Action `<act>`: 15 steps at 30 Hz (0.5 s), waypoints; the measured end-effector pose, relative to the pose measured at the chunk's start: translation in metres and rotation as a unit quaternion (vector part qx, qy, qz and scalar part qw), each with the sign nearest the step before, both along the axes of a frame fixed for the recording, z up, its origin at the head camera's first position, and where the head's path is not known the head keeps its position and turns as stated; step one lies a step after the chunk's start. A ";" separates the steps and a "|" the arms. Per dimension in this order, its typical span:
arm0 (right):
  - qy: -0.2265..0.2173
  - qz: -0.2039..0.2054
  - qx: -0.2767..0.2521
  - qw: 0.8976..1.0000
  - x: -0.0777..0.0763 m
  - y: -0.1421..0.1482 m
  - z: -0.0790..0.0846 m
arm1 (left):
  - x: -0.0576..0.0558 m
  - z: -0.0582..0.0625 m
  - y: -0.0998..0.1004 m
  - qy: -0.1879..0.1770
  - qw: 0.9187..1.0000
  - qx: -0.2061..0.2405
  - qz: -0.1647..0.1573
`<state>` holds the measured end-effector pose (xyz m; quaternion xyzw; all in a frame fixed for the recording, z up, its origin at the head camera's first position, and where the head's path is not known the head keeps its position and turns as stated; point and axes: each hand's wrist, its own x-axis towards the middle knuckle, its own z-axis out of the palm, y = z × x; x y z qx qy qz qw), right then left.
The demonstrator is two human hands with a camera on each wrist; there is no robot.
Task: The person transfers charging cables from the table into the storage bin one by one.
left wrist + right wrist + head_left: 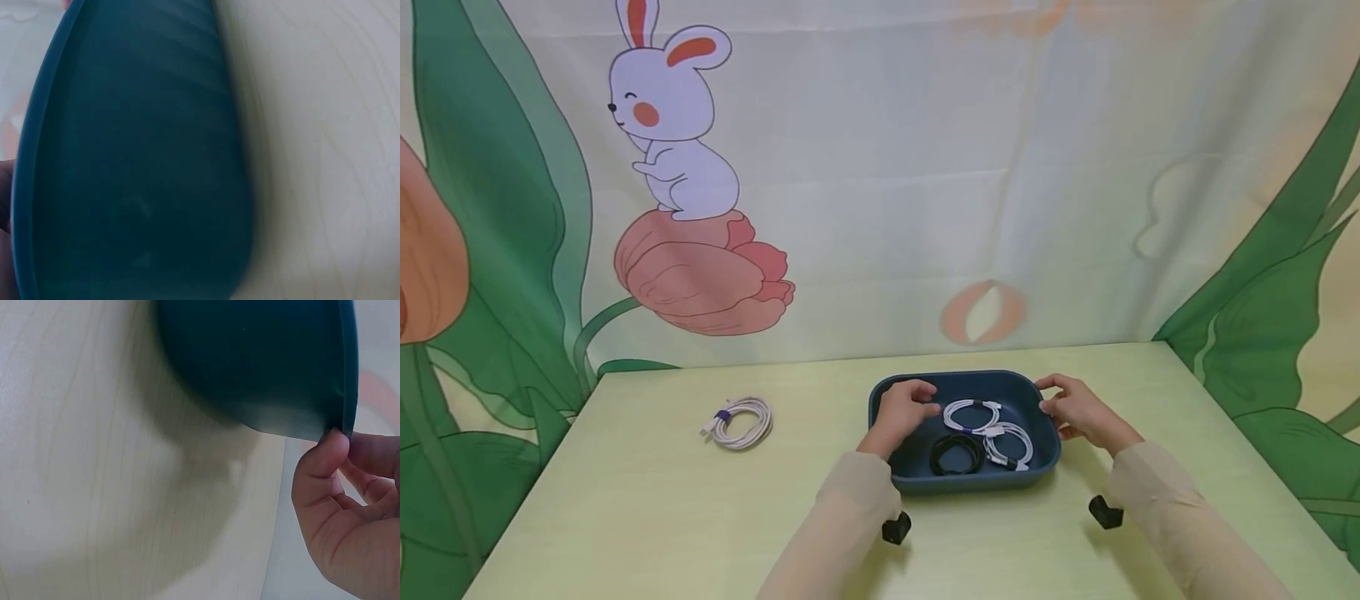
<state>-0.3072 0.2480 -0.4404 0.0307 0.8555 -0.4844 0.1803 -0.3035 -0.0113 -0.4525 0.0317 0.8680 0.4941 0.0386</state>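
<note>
Part of blue tray [973, 482] hidden behind left hand [899, 414].

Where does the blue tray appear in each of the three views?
Head: the tray, right of centre, in the lower half.
Left wrist: the tray, left and middle, cut off above and below.
Right wrist: the tray, top middle to upper right.
Shared landmark: the pale table.

And here we are at a makeshift set, home or studio I can't tell: pale wood-grain tabletop [625, 500], creased backdrop [880, 183] right behind, printed with a rabbit [700, 179], tulips [700, 275], giant leaves [497, 167]!
</note>
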 end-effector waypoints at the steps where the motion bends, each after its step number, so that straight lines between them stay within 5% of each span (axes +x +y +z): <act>1: -0.001 0.000 0.000 1.000 0.000 0.000 0.000 | 0.000 0.001 -0.001 0.000 1.000 0.002 -0.001; 15: 0.007 0.009 -0.012 1.000 0.000 0.002 -0.001 | 0.003 0.013 -0.010 -0.005 0.999 0.044 -0.023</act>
